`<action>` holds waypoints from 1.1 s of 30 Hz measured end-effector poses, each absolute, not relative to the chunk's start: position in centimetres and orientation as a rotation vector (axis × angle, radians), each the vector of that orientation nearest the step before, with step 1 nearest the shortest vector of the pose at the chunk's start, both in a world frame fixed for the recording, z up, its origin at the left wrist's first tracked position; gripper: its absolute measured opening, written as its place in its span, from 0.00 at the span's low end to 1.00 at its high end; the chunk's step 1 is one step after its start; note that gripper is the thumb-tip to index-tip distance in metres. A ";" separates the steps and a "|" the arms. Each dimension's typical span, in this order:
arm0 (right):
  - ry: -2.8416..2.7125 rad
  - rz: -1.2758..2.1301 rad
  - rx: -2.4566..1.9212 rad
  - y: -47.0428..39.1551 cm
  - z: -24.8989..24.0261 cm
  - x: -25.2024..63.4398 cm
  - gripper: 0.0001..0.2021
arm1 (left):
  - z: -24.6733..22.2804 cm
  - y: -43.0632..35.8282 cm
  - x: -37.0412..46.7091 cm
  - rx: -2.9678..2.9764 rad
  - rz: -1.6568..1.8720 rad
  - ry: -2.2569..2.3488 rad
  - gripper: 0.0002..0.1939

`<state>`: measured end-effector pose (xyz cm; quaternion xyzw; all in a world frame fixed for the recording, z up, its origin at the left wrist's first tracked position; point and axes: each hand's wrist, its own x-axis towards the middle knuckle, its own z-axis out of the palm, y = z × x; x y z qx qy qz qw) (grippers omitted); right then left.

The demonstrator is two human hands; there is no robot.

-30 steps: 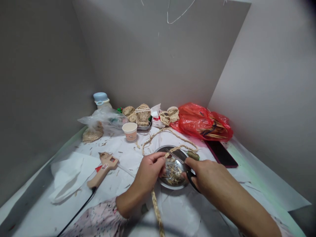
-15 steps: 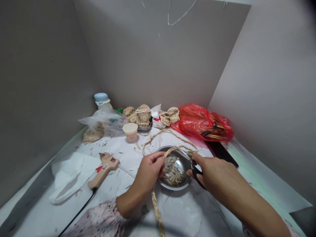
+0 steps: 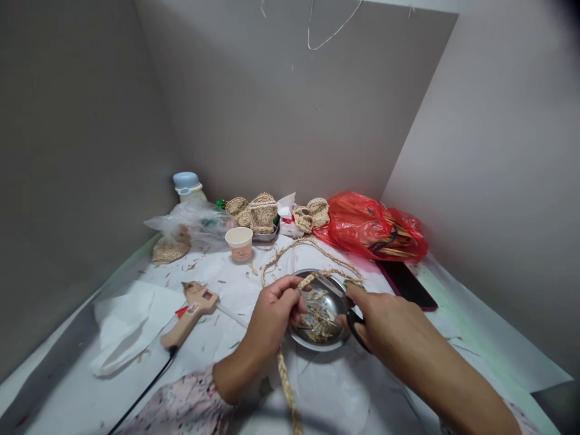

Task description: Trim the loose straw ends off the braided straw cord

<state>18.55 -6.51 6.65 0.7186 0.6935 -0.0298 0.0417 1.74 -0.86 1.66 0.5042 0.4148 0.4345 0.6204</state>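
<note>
My left hand [image 3: 277, 308] pinches a braided straw cord [image 3: 286, 386] at the left rim of a round metal bowl [image 3: 317, 347]. From those fingers the cord hangs toward the front edge and also loops behind the bowl. Black-handled scissors [image 3: 356, 326] are in my right hand [image 3: 385, 317], their blades reaching left over the bowl beside the cord. Whether the blades touch the cord I cannot tell. Straw clippings [image 3: 317, 323] lie inside the bowl.
A glue gun [image 3: 193, 314] with its cable lies left, near white paper [image 3: 127, 320]. Behind stand a paper cup [image 3: 239, 243], woven straw pieces [image 3: 263, 212] and a bottle [image 3: 186, 186]. A red plastic bag [image 3: 362, 223] and a phone [image 3: 408, 287] are right.
My right hand and the scissors have shifted slightly left and down. The cord between my hands sits a little differently; my left hand still pinches it.
</note>
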 end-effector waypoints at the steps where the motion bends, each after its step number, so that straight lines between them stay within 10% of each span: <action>1: 2.116 -0.112 2.197 -6.5 6.8 18.5 0.09 | 1.7 -0.9 1.7 1.153 0.998 0.942 0.08; 33: 2.161 -0.009 2.218 -6.8 6.5 18.4 0.08 | 0.5 -0.7 1.8 1.123 0.939 0.904 0.21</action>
